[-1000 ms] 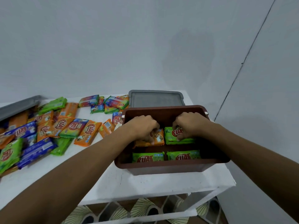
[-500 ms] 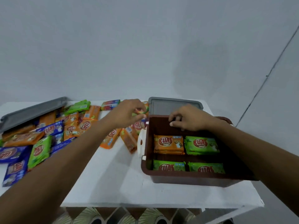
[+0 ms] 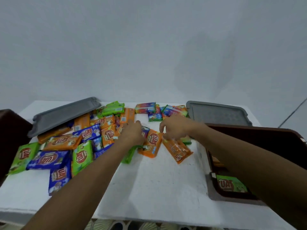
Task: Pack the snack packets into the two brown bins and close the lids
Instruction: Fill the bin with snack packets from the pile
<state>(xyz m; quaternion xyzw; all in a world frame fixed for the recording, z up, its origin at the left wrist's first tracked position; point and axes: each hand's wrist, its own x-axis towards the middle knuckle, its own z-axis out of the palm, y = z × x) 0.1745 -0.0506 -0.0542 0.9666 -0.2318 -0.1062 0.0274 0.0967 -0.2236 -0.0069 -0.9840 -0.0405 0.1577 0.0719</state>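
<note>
Orange packet between left hand, right hand.

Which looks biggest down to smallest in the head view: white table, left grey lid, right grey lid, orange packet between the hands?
1. White table, largest by far.
2. Left grey lid and right grey lid: they look about alike, so unranked.
3. Orange packet, clearly smallest.

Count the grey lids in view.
2. The left lid sits tilted at the back left of the table, resting on the packet pile. The right lid lies flat at the back right, behind the open brown bin. None seems hidden.
</note>
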